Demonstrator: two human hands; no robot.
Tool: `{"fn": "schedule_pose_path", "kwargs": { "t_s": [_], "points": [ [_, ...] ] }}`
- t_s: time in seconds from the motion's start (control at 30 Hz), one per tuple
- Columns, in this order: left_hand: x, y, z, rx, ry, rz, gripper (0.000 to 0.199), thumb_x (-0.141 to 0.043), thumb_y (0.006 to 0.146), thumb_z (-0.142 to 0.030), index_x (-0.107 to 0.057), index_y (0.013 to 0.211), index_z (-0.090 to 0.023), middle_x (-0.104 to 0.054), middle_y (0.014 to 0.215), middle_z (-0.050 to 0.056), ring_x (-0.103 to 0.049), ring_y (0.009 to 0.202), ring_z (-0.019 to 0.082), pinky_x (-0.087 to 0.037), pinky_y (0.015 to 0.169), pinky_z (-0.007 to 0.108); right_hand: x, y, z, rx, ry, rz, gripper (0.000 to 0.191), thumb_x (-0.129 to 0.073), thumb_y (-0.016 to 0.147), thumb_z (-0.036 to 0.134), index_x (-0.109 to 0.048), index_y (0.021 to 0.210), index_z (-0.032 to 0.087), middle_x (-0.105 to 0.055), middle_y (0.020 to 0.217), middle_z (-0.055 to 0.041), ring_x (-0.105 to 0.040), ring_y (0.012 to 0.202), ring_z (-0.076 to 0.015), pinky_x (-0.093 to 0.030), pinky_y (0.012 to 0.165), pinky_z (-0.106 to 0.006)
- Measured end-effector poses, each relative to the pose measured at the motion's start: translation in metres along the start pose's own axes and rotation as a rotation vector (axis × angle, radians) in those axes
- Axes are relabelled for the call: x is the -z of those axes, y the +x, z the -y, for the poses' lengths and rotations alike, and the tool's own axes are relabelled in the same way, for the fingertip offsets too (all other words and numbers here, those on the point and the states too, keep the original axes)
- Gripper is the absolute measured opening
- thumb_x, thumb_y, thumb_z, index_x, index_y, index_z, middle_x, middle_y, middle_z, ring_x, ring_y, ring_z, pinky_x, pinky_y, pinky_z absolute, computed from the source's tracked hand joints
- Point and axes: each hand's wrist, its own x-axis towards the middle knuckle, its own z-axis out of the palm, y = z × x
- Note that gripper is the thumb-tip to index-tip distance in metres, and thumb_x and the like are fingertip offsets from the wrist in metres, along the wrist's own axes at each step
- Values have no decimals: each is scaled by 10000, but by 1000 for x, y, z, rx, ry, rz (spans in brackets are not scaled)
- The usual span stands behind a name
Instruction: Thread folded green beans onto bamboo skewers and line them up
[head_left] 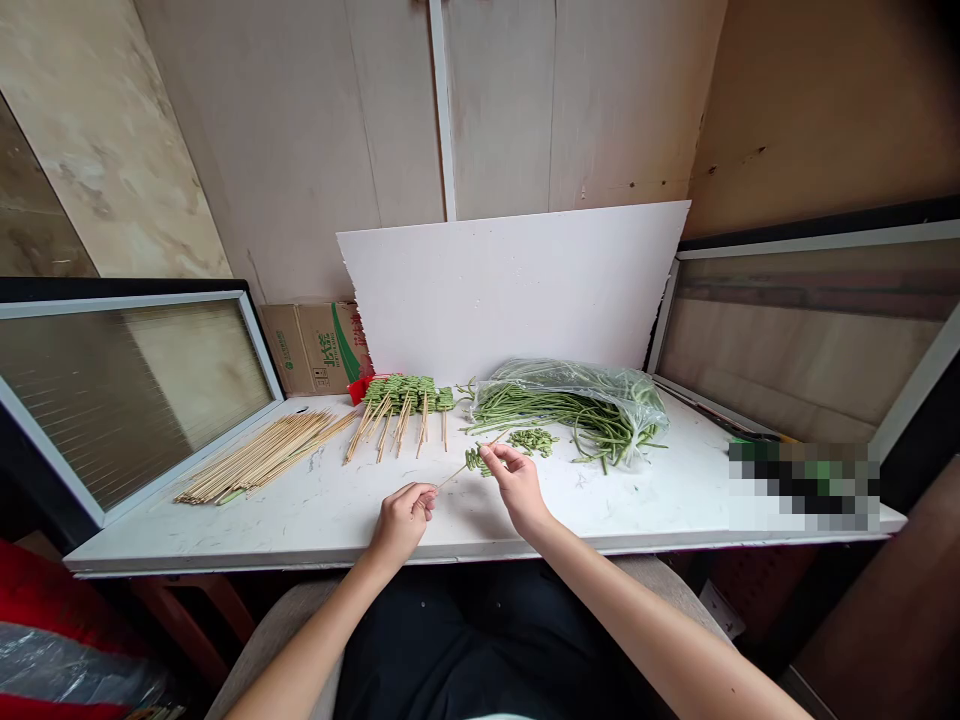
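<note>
Near the table's front edge, my left hand is closed on one end of a thin wooden skewer. My right hand pinches at the skewer's other end, up and to the right, beside short green bean pieces. Whether a piece sits between those fingertips is too small to tell. Just behind my right hand lies a small pile of cut bean pieces. Filled bean skewers are stacked farther back to the left, their bare sticks pointing toward me.
Many bare skewers lie on the white table at left. Long green beans spill from a clear plastic bag at back right. A cardboard box and white board stand behind. A blurred object lies far right.
</note>
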Motion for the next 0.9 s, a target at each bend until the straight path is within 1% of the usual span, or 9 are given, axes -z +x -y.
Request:
{"fn": "schedule_pose_path", "kwargs": {
  "t_s": [0.1, 0.2, 0.33, 0.4, 0.47, 0.63, 0.7, 0.8, 0.9],
  "points": [
    [0, 0, -3, 1, 14, -16, 264, -480, 964, -169, -739, 925, -196, -742, 762, 34, -703, 599, 144, -578, 608, 244, -1, -2, -1, -11, 3, -19, 413, -825, 776, 637, -763, 819, 230, -755, 929, -63, -651, 925, -259, -490, 814, -355],
    [0, -1, -5, -20, 34, -35, 276, -469, 953, -145, -738, 954, -209, -765, 830, 43, -723, 643, 154, -594, 644, 255, 3, 1, 1, -9, -40, -42, 437, -829, 760, 653, -759, 793, 223, -753, 915, -78, -656, 919, -268, -488, 795, -356],
    [0, 0, -3, -41, 77, -61, 277, -465, 953, -128, -728, 940, -215, -768, 851, 46, -724, 655, 156, -588, 652, 253, 7, 5, 6, -20, -100, -24, 475, -855, 716, 663, -797, 845, 210, -771, 984, -111, -657, 947, -291, -512, 819, -384],
    [0, 0, -2, -53, 104, -76, 272, -465, 956, -125, -722, 931, -213, -767, 849, 46, -722, 648, 156, -584, 649, 254, 8, 6, 6, -26, -121, -17, 488, -885, 680, 647, -813, 870, 202, -776, 1030, -122, -651, 943, -290, -520, 846, -401],
    [0, 0, -1, -68, 130, -85, 265, -468, 963, -129, -718, 930, -210, -766, 849, 48, -721, 650, 159, -582, 650, 262, 8, 7, 6, -33, -136, -22, 490, -904, 656, 630, -815, 858, 192, -776, 1025, -125, -644, 916, -279, -522, 850, -407],
    [0, 0, 0, -96, 189, -82, 274, -465, 948, -109, -717, 927, -214, -769, 850, 52, -728, 681, 171, -588, 666, 275, 9, 6, 5, -42, -157, -6, 467, -886, 686, 624, -796, 804, 182, -750, 832, -95, -628, 821, -252, -507, 806, -391],
    [0, -1, 1, -111, 203, -76, 287, -455, 937, -86, -713, 938, -213, -771, 863, 53, -734, 698, 171, -596, 682, 273, 10, 6, 5, -43, -153, -6, 462, -878, 698, 628, -796, 807, 186, -754, 837, -90, -635, 816, -249, -502, 808, -389],
    [-1, -1, 2, -129, 201, -70, 309, -439, 915, -44, -696, 951, -211, -771, 889, 52, -746, 722, 168, -602, 689, 262, 11, 7, 2, -36, -138, -20, 455, -856, 725, 642, -799, 812, 200, -770, 896, -96, -655, 861, -260, -499, 842, -395],
    [-1, -2, 3, -134, 190, -66, 340, -429, 881, 0, -681, 953, -216, -768, 896, 46, -752, 734, 167, -608, 708, 260, 10, 7, -3, -29, -117, -16, 442, -844, 741, 646, -788, 794, 211, -766, 900, -90, -655, 885, -267, -492, 861, -396]
  ]
}}
